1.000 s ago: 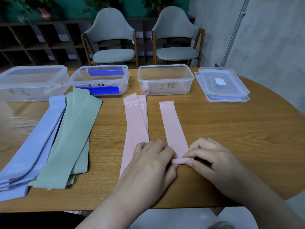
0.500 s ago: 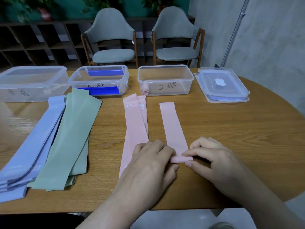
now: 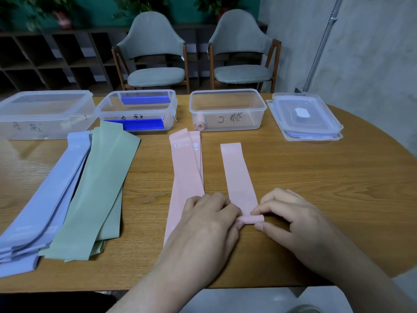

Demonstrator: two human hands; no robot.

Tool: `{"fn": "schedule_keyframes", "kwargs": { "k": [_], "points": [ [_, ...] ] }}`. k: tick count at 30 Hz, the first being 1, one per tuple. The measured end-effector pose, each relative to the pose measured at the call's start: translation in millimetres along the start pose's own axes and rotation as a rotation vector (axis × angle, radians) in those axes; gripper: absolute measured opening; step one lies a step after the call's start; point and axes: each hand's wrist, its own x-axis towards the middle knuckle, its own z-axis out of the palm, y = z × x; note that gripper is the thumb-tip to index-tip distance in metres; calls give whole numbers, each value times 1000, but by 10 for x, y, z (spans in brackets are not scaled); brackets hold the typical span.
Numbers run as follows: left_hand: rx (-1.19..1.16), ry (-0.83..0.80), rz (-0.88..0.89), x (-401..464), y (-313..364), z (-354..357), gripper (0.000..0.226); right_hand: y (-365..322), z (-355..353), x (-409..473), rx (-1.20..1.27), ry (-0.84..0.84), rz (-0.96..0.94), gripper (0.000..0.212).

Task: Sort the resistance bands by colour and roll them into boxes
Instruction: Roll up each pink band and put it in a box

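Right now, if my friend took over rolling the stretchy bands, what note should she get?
Left hand and right hand: both pinch the rolled near end of the single flat pink rubber band on the round wooden table.
Done: one rolled pink band lies in the clear plastic box beyond it.
Left: finish this roll and box it, then the other flat pink bands, the green stack and the lilac stack.

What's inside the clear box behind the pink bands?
The clear box holds one rolled pink band in its front-left corner. The rest of the floor looks bare; scribbled marker on the front wall blurs a small patch.
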Motion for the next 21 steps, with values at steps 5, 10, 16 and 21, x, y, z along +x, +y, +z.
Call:
{"fn": "schedule_keyframes", "kwargs": {
  "k": [5, 10, 16, 21],
  "points": [
    [-45, 17, -8, -7, -17, -1, 18, -17, -11, 2, -2, -23, -5, 39],
    [-25, 8, -9, -5, -16, -3, 19, -27, -8, 2, -4, -7, 8, 21],
    [-33, -6, -19, -6, -23, -1, 19, -22, -12, -8, 8, -3, 18, 12],
    [-52, 7, -17, -4, -11, -21, 17, -29, -18, -5, 9, -8, 8, 17]
  ]
}}
